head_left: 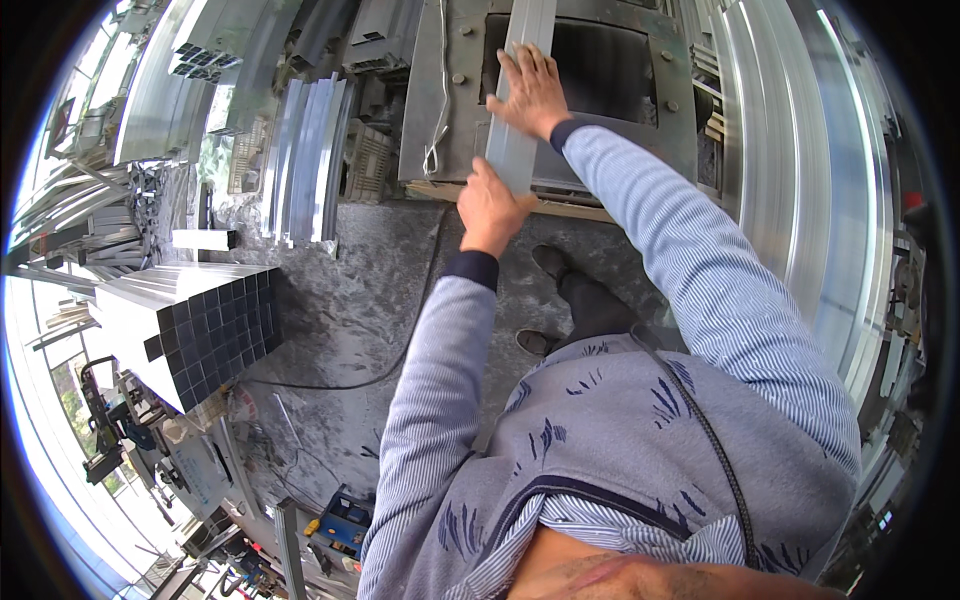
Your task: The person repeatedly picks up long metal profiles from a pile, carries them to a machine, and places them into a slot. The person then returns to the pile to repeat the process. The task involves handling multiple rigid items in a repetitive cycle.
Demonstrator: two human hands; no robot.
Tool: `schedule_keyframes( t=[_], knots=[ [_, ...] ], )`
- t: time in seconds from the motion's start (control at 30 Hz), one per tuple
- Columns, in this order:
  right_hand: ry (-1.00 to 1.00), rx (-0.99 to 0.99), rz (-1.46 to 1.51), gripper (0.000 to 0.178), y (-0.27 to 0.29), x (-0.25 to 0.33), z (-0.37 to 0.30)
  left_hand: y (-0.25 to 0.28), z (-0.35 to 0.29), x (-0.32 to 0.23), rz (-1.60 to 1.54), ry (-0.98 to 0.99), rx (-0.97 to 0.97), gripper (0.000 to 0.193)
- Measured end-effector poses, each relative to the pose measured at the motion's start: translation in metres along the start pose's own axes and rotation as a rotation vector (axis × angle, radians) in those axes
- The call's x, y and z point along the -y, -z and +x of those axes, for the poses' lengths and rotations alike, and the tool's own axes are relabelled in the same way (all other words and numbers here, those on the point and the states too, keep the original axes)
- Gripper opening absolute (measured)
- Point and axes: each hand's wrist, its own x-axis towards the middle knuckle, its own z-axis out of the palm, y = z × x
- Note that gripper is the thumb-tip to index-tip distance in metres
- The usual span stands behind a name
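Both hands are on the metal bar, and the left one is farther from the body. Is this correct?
Not quite: the head view shows the right hand farther from the body and the left hand nearer. Both are on the bar.

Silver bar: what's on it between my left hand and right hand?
Nothing visible: in the head view, the silver bar looks bare between your left hand and right hand.

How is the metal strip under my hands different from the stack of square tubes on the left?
The metal strip is one long piece; the stack of square tubes is many. The strip lies on the dark table, with the left hand and right hand on it; the stack sits apart, untouched. The strip shows its broad face; the stack, rows of square ends. Both look silvery.
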Motion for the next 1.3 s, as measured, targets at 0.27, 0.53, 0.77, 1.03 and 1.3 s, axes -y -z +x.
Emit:
schedule_keyframes(
  t=[0.27,0.53,0.77,1.03,1.3],
  knots=[
    [0.013,0.108,0.078,0.092,0.032,0.066,-0.146,-0.052,-0.142,0.058,-0.055,0.097,0.032,0.079],
    [0.033,0.215,0.169,0.102,0.044,0.128,-0.263,-0.073,-0.262,0.112,-0.044,0.187,0.081,0.080],
    [0.040,0.329,0.222,0.109,0.061,0.167,-0.333,-0.082,-0.334,0.154,-0.033,0.198,0.063,0.083],
    [0.282,0.570,0.165,0.105,0.098,0.178,-0.365,-0.074,-0.394,0.196,-0.024,0.223,0.066,0.082],
    [0.712,0.647,-0.024,0.098,0.114,0.163,-0.307,-0.014,-0.438,0.228,0.052,0.176,0.120,0.078]
  ],
)
